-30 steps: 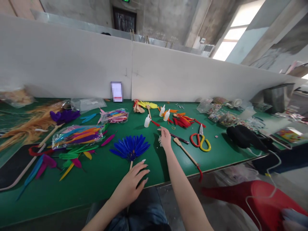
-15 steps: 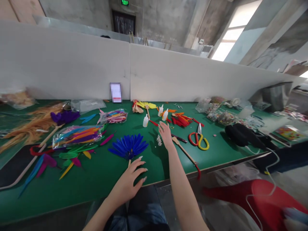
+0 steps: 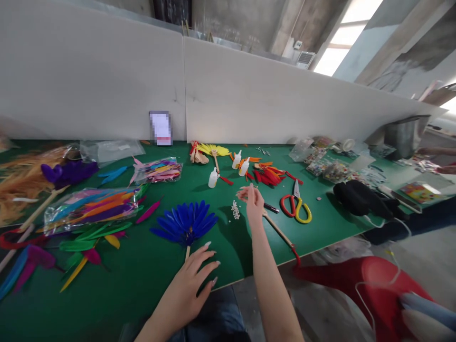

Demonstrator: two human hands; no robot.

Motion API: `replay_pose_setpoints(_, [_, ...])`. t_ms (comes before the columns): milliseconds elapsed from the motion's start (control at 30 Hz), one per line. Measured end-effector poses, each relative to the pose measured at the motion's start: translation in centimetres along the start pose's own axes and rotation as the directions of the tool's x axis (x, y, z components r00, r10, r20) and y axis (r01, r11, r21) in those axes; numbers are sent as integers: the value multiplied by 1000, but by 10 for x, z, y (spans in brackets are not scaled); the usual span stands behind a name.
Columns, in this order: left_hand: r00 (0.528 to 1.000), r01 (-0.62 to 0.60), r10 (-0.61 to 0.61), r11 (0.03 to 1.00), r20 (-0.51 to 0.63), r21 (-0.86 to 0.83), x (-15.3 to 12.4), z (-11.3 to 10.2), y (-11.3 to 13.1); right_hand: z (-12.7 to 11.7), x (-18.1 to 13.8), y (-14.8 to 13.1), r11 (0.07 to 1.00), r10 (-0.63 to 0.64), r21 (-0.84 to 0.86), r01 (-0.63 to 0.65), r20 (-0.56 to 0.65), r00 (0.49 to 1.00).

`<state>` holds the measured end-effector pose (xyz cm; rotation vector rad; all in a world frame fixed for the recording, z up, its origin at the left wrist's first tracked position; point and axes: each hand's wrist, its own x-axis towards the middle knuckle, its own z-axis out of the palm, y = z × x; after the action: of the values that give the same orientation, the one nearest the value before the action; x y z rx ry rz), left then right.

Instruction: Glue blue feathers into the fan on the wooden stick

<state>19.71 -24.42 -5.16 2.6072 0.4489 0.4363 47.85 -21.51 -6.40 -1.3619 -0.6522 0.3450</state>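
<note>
Fan (image 3: 185,222); splayed left hand (image 3: 188,281) over handle (image 3: 187,253)

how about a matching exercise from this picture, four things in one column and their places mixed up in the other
Things
1. blue feather fan on a wooden stick
2. metal scissors with red and yellow handles
3. pile of small white beads
4. flat rectangular phone with a lit screen

Places
A. on the table, between the fan and the right hand
B. upright by the white partition
C. just beyond the left hand, stick toward it
D. to the right of both hands

Pairs: 1-C, 2-D, 3-A, 4-B
</note>
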Motion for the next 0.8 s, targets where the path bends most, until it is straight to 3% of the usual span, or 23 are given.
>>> replay_pose_setpoints(67, [1000, -6, 6, 1000, 0, 8, 0, 0, 1, -8, -7, -3, 998, -29, -53, 29, 10, 1000])
replay_pose_setpoints(133, [1000, -9, 9, 1000, 7, 16, 0, 0, 1, -17, -18, -6, 977, -71, -188, 98, 141, 987])
replay_pose_setpoints(200, [1000, -11, 10, 1000, 11, 21, 0, 0, 1, -27, -32, -9, 891, -70, -394, 228, 376, 924])
replay_pose_setpoints(267, [1000, -11, 11, 1000, 13, 27, 0, 1, 0, -35, -45, -9, 790, -11, -525, 315, 502, 865])
replay_pose_setpoints(333, [1000, -13, 12, 999, 7, 32, 0, 2, -1, -38, -52, -7, 731, 21, -589, 345, 524, 851])
replay_pose_setpoints(467, [1000, -18, 19, 999, -19, 36, 0, 2, -1, -33, -46, 2, 691, -12, -629, 356, 482, 876])
replay_pose_setpoints(567, [1000, -16, 17, 999, -17, 47, 1, 3, -1, -27, -33, 10, 701, -30, -621, 352, 467, 884])
replay_pose_setpoints(800, [999, -12, 14, 999, -50, 35, 1, 5, -2, -16, -15, 18, 751, -58, -524, 402, 553, 831])
